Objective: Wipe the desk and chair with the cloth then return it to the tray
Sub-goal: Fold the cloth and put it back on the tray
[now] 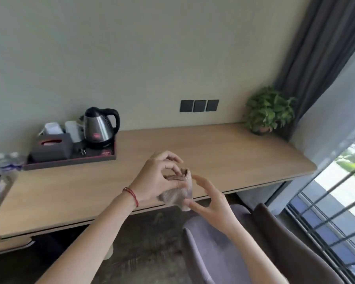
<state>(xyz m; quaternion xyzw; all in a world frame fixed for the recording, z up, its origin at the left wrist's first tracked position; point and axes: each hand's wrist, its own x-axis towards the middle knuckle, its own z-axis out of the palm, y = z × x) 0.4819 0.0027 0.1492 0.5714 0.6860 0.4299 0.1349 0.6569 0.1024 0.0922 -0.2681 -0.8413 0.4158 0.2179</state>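
Head view: cloth (177, 192) is bunched into a wad and held in the air over the front edge of the desk (223, 152), not touching the wood. Left hand (158, 179) has it: thumb and fingers curled around the upper part, fingertips pinching the top folds. Right hand (211, 203) is just to the right of and below the wad, fingers spread and loose, fingertips touching or nearly touching its lower right edge; can't tell if it has any real grip. Wad's long axis runs roughly upright, tilted slightly. Left hand is clearly the carrier. Tray (70, 161) sits at the desk's far left, well apart from the cloth, up and to the left of the left hand, so that hand has the shorter reach. Tray holds an electric kettle (99, 128), a tissue box (51, 148) and white cups (53, 128); bare patch at its front right. Chair (223, 253) is below the right hand, at the desk's near edge. Potted plant (268, 110) stands at the far right corner. Can't judge from here whether wiping is finished.
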